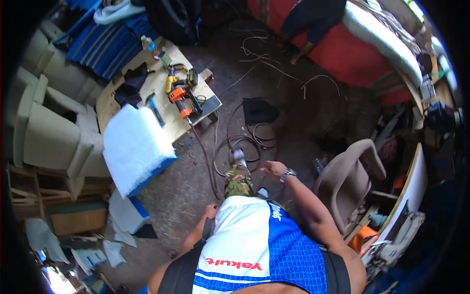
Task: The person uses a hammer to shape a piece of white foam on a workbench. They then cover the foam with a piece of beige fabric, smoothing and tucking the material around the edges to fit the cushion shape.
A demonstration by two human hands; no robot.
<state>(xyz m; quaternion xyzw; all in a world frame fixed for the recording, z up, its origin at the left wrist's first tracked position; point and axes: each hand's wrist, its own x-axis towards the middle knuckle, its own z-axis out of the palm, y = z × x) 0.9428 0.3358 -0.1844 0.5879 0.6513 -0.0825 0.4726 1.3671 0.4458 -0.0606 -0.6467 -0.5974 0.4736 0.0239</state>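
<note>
Down below the camera, the right hand hangs in the air in front of the body with the fingers loosely spread and nothing in its grip; a metal wristwatch sits on the wrist just behind it. It hovers over the dirt floor, close to the raised knee in camouflage trousers and to the coils of hose and cable that loop across the ground just ahead of the foot. The left hand shows only as a small patch at the edge of the white and blue shirt (mostly hidden by the body), so I cannot tell whether it is clenched or slack, nor whether it touches anything.

To the left, a thick slab of white foam with a blue underside lies tilted at the near end of a low plywood board. On that board lie a yellow cordless drill, an orange power tool and a blue-handled tool, well apart from both hands. Pale upholstered seat parts stand at the far left. To the right of the outstretched arm, a beige curved chair frame stands near it. Farther off, another person sits on a red couch.
</note>
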